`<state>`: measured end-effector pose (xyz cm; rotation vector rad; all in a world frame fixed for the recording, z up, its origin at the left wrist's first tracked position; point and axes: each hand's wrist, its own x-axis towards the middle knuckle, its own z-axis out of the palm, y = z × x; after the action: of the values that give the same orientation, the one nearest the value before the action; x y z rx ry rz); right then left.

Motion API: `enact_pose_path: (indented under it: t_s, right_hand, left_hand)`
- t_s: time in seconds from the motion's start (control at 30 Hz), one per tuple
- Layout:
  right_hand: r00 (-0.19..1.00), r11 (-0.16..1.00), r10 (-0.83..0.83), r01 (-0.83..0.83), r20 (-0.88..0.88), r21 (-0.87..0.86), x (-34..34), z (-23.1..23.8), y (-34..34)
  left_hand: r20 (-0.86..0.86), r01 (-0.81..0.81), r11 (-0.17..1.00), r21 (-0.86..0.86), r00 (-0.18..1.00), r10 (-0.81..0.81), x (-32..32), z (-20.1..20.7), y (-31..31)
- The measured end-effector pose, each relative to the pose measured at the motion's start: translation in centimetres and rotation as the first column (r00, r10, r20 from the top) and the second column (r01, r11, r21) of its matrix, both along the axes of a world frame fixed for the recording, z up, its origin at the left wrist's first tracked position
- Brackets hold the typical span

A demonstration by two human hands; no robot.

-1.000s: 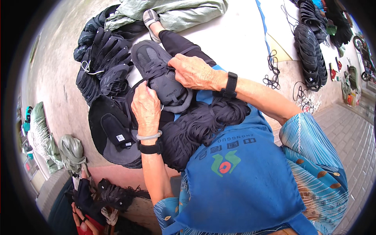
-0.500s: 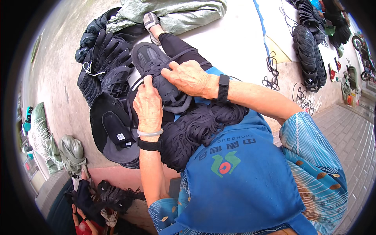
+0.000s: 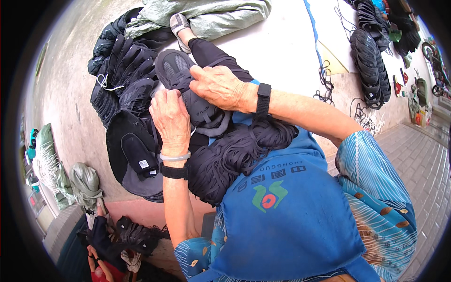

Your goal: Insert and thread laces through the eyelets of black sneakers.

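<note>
A dark grey shoe [image 3: 203, 110] with a mesh toe lies across my lap, toe pointing away. On the left side of its lacing, my left hand [image 3: 170, 120] is closed with the fingers curled; whatever it grips is hidden beneath them. My right hand [image 3: 218, 89] pinches a dark shoelace over the front of the shoe, though the fingertips cover most of it. Between the shoe and my blue apron [image 3: 291, 221] rests a thick bundle of dark shoelaces [image 3: 239, 152].
Stacked dark shoes [image 3: 127, 66] stand beyond my left hand, beside a black shallow container [image 3: 129, 160]. A pale green sack [image 3: 230, 19] lies at the far side. More stacked shoes [image 3: 371, 70] and loose laces [image 3: 325, 82] are on the right. Another person's hands [image 3: 94, 254] show at lower left.
My left hand has shifted slightly left, and its raised index finger has curled in. My right hand has moved a little left and up over the shoe.
</note>
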<state>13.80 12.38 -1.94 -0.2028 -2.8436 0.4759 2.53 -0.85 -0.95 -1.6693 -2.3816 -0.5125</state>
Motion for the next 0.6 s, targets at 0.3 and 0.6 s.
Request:
enact_pose_path:
  t_s: [0.3, 0.6]
  right_hand:
    - [0.995, 0.709, 0.036, -0.09, -0.092, -0.7, 1.6, 2.4, 0.4]
    - [1.0, 0.283, 0.008, 0.014, 0.017, -0.959, 3.9, 6.7, 0.4]
  left_hand:
    - [0.231, -0.093, 0.989, 0.117, 0.971, 0.064, 0.9, 1.5, -0.6]
    - [0.812, -0.355, 0.901, 0.249, 0.583, 0.005, 3.8, 5.7, -4.2]
